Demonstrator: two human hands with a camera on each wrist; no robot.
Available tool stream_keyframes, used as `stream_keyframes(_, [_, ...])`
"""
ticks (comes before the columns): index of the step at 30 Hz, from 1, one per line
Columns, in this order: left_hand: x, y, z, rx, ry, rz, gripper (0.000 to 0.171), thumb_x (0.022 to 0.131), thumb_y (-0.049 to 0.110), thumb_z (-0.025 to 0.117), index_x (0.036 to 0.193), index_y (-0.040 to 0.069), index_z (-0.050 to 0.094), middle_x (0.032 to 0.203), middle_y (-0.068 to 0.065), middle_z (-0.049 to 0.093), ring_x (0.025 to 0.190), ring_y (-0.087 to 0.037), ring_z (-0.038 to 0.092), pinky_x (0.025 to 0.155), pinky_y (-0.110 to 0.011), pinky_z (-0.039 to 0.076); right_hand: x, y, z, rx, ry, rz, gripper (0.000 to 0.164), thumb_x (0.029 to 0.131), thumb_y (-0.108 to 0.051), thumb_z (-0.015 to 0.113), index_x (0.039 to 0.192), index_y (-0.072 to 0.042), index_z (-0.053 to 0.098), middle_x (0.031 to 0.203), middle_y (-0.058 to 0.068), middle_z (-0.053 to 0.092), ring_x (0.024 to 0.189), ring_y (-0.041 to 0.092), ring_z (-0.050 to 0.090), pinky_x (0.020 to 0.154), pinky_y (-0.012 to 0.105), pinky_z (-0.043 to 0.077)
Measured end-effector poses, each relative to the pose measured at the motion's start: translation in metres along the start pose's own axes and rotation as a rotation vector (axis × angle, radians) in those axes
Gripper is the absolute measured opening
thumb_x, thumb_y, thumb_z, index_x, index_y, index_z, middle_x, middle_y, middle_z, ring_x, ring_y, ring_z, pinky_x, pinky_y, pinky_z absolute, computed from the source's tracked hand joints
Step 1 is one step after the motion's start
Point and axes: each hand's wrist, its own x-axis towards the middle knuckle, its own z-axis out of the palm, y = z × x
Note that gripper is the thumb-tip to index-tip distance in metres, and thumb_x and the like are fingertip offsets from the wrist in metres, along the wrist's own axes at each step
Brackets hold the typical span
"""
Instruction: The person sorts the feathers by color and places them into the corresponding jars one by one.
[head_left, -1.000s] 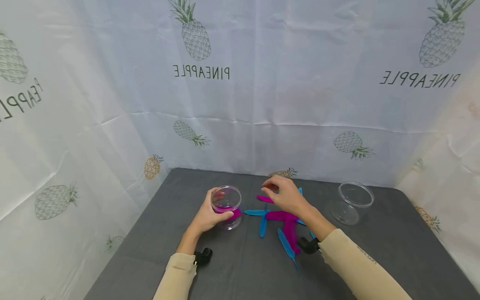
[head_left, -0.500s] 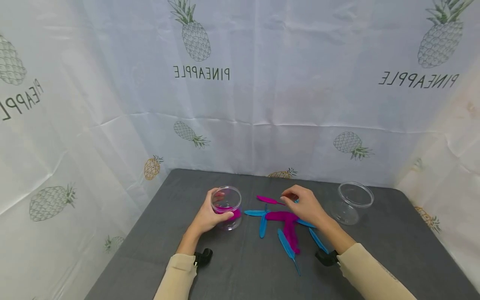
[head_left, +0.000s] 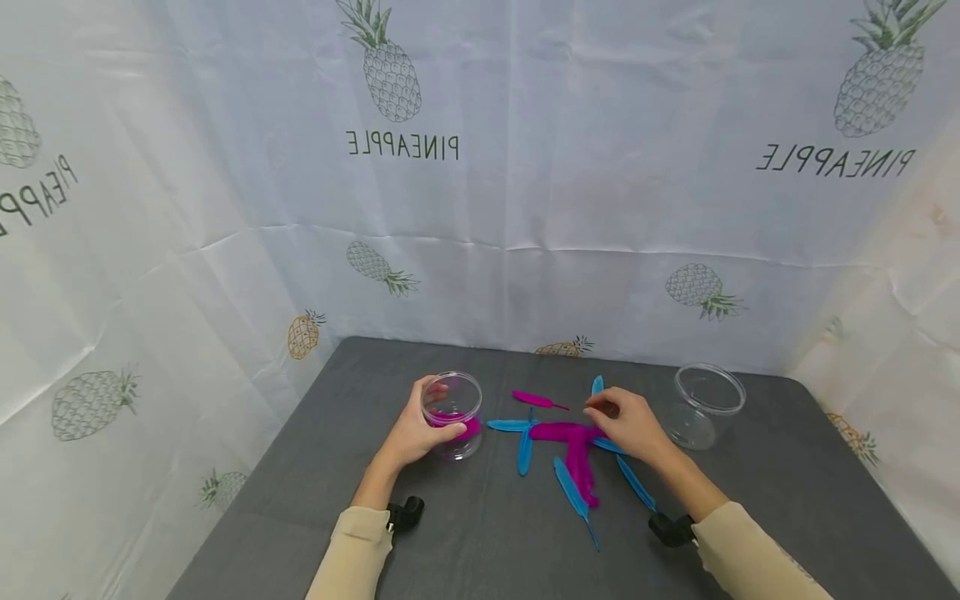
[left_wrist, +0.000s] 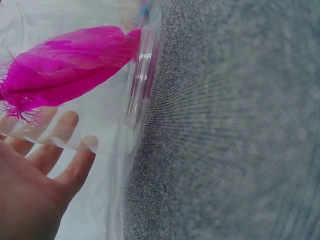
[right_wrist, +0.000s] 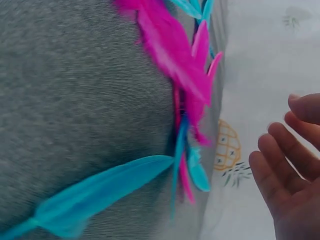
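In the head view my left hand (head_left: 414, 432) grips a clear plastic jar (head_left: 459, 451), fingers and thumb around its side. Inside the jar lies a magenta feather (left_wrist: 75, 67), seen through the wall in the left wrist view. My right hand (head_left: 627, 423) hovers over the right side of a spread of feathers, fingers loosely bent; the right wrist view shows nothing between them. Under and beside it are magenta feathers (head_left: 579, 467) in a heap, with blue feathers (head_left: 572, 487) around them. A single magenta feather (head_left: 534, 400) lies farther back.
A second clear jar (head_left: 708, 390) stands at the right rear of the dark grey table (head_left: 465, 533). White curtains (head_left: 480, 192) with pineapple prints hang behind and at both sides.
My right hand has moved right and slightly nearer, away from the lone magenta feather, uncovering it and blue feathers. The left hand and its jar stay in place.
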Motion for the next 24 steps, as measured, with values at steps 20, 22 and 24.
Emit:
stream_keyframes(20, [-0.001, 0.000, -0.001, 0.006, -0.002, -0.001, 0.093, 0.079, 0.028, 0.089, 0.148, 0.012, 0.030, 0.147, -0.020, 0.047, 0.140, -0.031, 0.043, 0.111, -0.056, 0.039, -0.011, 0.030, 0.011, 0.065, -0.048, 0.334, 0.033, 0.093, -0.032, 0.076, 0.109, -0.003, 0.072, 0.099, 0.005, 0.071, 0.090, 0.022, 0.063, 0.077, 0.036, 0.054])
stream_keyframes(22, [-0.001, 0.000, -0.001, 0.005, -0.001, -0.001, 0.093, 0.078, 0.027, 0.090, 0.148, 0.012, 0.030, 0.147, -0.020, 0.047, 0.140, -0.031, 0.043, 0.111, -0.056, 0.039, -0.012, 0.032, 0.013, 0.062, -0.053, 0.349, 0.034, 0.092, -0.033, 0.077, 0.108, -0.003, 0.072, 0.099, 0.005, 0.071, 0.089, 0.021, 0.063, 0.076, 0.036, 0.054])
stream_keyframes(24, [-0.001, 0.000, 0.000, 0.006, -0.001, -0.004, 0.093, 0.078, 0.027, 0.090, 0.148, 0.012, 0.030, 0.147, -0.021, 0.047, 0.139, -0.031, 0.043, 0.111, -0.055, 0.039, -0.013, 0.035, 0.015, 0.061, -0.056, 0.358, 0.034, 0.092, -0.032, 0.078, 0.107, -0.003, 0.072, 0.098, 0.005, 0.070, 0.088, 0.021, 0.063, 0.076, 0.036, 0.054])
